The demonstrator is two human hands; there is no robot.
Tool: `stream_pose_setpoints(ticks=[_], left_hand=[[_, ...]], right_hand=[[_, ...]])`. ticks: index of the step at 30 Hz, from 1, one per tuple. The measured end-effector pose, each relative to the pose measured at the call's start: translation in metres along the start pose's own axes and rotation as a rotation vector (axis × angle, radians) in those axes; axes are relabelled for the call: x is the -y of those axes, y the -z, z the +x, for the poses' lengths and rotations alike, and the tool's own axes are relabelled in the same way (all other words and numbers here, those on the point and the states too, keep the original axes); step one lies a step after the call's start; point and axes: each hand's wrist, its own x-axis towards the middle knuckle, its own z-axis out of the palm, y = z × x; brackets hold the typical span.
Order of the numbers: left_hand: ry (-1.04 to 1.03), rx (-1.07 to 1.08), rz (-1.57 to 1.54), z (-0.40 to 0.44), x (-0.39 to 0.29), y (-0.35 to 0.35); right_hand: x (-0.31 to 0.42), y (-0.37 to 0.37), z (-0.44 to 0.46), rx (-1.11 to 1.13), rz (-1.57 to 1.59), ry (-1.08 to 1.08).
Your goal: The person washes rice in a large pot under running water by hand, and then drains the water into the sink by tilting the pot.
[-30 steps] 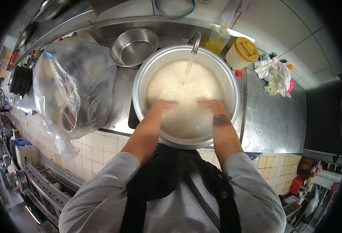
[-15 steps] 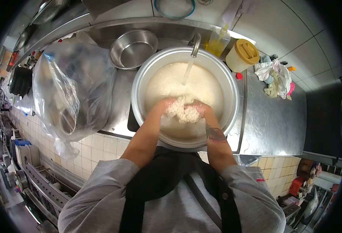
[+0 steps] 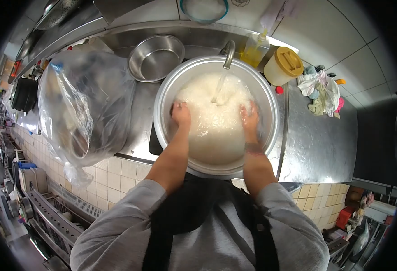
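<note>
Rice (image 3: pixel 212 86) in cloudy water fills much of a large round metal pot (image 3: pixel 158 113), the grains heaped toward the far side. My left hand (image 3: pixel 181 114) is at the pot's left inner side, its fingers loosely bent and partly sunk at the edge of the rice. On the right side, my right hand (image 3: pixel 250 118) touches the rice with its fingers apart, the tips wet and partly hidden. Neither hand holds a clump. Water runs from the faucet (image 3: pixel 229 54) into the middle of the rice.
A steel bowl (image 3: pixel 156 58) stands behind the pot's left rim, beside a big clear plastic bag (image 3: pixel 85 104). A yellow-lidded tub (image 3: pixel 283 66), a bottle of yellow liquid (image 3: pixel 254 49), a red cap (image 3: pixel 279 90) and crumpled cloths (image 3: pixel 322 92) lie to the right.
My hands were together at the middle, lifting a clump of rice. Now they are spread to the two sides of the pot, and the clump is back in the water.
</note>
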Motion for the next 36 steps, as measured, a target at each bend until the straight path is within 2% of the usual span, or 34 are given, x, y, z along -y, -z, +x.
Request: stream_pose_setpoints(ticks=[2, 3, 5, 7, 8, 11, 12, 14, 15, 19, 20, 21, 22, 24, 25, 26, 28, 29, 31, 32, 34, 36], left_hand=[[0.162, 0.000, -0.362, -0.007, 0.008, -0.011], [0.296, 0.072, -0.505, -0.012, 0.008, -0.015], [0.565, 0.217, -0.785, -0.024, 0.003, -0.021], [0.578, 0.357, -0.712, -0.056, -0.025, -0.023], [0.581, 0.428, -0.678, -0.066, -0.035, -0.025], [0.374, 0.685, -0.765, -0.065, -0.040, -0.029], [0.438, 0.760, -0.711, -0.066, -0.054, -0.020], [0.565, 0.905, -0.596, -0.070, -0.098, 0.010], [0.545, 0.977, -0.590, -0.066, -0.095, 0.009], [0.521, 1.210, -0.602, -0.069, -0.099, 0.010], [0.529, 1.257, -0.616, -0.077, -0.105, 0.011], [0.423, 1.346, -0.654, -0.083, -0.106, 0.011], [0.397, 1.328, -0.617, -0.087, -0.104, 0.008], [0.344, 1.287, -0.545, -0.092, -0.097, 0.003], [0.227, 1.107, -0.430, -0.094, -0.095, -0.002], [0.112, 1.125, -0.327, -0.084, -0.086, -0.009], [-0.114, 1.155, -0.114, -0.052, -0.061, -0.032], [-0.332, 1.114, 0.197, -0.039, -0.059, -0.040], [-0.760, 0.950, 0.809, -0.008, -0.053, -0.054], [-0.740, 0.862, 0.793, 0.006, -0.046, -0.058], [-0.703, 0.680, 0.759, 0.040, -0.035, -0.064], [-0.646, 0.697, 0.481, 0.058, -0.026, -0.061]], right_hand=[[0.003, -0.005, -0.018, -0.167, 0.219, -0.284], [0.029, -0.020, -0.034, -0.290, 0.186, -0.262], [0.035, -0.046, -0.045, -0.350, 0.357, -0.311], [-0.003, -0.072, -0.043, -0.211, 0.759, -0.448], [0.008, -0.077, -0.049, -0.195, 0.679, -0.477], [0.109, -0.093, -0.082, -0.141, 0.446, -0.554], [0.131, -0.097, -0.093, -0.123, 0.368, -0.582], [0.148, -0.102, -0.112, -0.052, 0.225, -0.339], [0.155, -0.102, -0.117, -0.018, 0.152, -0.219], [0.160, -0.094, -0.060, -0.063, 0.222, -0.289], [0.163, -0.082, -0.040, 0.086, 0.325, -0.539], [0.161, -0.073, -0.026, 0.167, 0.425, -0.654], [0.160, -0.064, -0.012, 0.243, 0.511, -0.776], [0.139, -0.064, 0.006, 0.254, 0.681, -0.750], [0.119, -0.062, 0.018, 0.351, 0.442, -0.582], [0.099, -0.061, 0.031, 0.407, 0.198, -0.409], [0.076, -0.054, 0.053, 0.501, -0.383, 0.072], [0.045, -0.056, 0.068, 0.453, -0.576, 0.382], [0.047, -0.040, 0.067, 0.389, -0.607, 0.523], [0.049, -0.032, 0.064, 0.356, -0.622, 0.596], [0.033, -0.026, 0.057, 0.236, -0.459, 0.428], [0.018, -0.024, 0.050, 0.129, -0.257, 0.191]])
